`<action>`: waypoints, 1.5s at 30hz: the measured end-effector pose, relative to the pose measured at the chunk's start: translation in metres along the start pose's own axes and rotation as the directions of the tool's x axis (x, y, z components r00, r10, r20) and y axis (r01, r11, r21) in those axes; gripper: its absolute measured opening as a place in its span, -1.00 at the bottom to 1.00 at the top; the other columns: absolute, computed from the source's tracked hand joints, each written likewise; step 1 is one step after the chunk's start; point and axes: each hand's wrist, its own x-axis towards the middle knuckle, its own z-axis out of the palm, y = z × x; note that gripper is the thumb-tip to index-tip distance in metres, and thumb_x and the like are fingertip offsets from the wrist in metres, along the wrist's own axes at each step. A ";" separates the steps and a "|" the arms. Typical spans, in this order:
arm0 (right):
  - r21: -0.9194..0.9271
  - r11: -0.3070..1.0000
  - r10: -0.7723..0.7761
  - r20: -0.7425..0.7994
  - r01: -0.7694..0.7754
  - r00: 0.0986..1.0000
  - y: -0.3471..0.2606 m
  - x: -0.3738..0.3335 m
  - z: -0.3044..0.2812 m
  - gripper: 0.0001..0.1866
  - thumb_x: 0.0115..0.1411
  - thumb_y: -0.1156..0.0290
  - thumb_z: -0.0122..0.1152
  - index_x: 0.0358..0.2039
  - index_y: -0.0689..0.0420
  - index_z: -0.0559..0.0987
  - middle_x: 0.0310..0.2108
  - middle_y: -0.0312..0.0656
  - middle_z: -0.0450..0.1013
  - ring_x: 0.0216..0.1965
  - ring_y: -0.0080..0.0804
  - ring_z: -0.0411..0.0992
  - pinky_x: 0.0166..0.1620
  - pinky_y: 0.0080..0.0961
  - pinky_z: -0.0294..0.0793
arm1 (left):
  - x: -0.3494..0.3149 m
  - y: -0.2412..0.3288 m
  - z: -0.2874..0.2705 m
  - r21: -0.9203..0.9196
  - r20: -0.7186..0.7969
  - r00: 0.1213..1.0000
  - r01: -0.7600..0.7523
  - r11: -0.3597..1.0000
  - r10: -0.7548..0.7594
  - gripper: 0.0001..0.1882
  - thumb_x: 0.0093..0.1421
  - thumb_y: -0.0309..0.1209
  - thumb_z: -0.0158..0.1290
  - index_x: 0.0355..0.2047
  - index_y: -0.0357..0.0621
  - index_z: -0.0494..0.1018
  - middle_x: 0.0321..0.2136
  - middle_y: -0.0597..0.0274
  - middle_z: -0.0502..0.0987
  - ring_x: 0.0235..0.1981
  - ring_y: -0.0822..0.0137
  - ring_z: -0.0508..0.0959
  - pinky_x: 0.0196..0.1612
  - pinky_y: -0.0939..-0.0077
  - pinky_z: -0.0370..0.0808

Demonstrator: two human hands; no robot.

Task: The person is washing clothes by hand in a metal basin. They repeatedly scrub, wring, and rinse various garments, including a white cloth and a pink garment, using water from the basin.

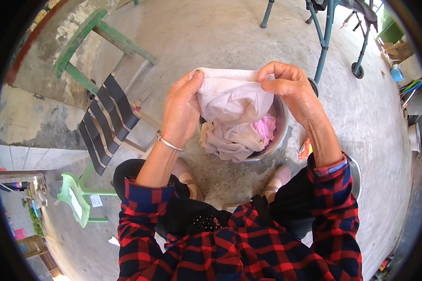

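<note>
A pale garment (233, 96) is stretched by its banded top edge between my two hands, above a metal basin (283, 122) on the floor. My left hand (182, 107) grips the left end of the band, thumb on top. At the other end, my right hand (293, 91) pinches the band between thumb and fingers. The garment's lower part hangs over the basin. Beige cloth (233, 140) bunches below it and drapes over the basin's near rim; whether it belongs to the same garment, I cannot tell. Pink cloth (266, 128) lies in the basin's right side.
Left of me stand a green wooden chair (82, 40), a black-strapped seat (109, 122) and a light green plastic stool (75, 199). A blue-green wheeled frame (322, 56) is at the far right. A red-orange packet (305, 149) and another metal basin (355, 178) lie by my right arm.
</note>
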 end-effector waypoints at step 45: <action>0.163 0.987 -0.006 0.070 -0.005 0.998 0.011 0.005 -0.006 -0.87 0.10 0.55 0.12 -0.33 0.23 0.58 -0.36 -0.26 0.52 -0.28 -0.54 0.46 -0.12 -0.58 0.43 | 0.003 -0.018 -0.006 0.026 0.087 0.994 0.059 0.998 -0.061 -0.68 0.20 -0.55 0.06 -0.04 -0.19 0.33 -0.11 0.15 0.50 -0.09 0.34 0.52 0.02 0.45 0.45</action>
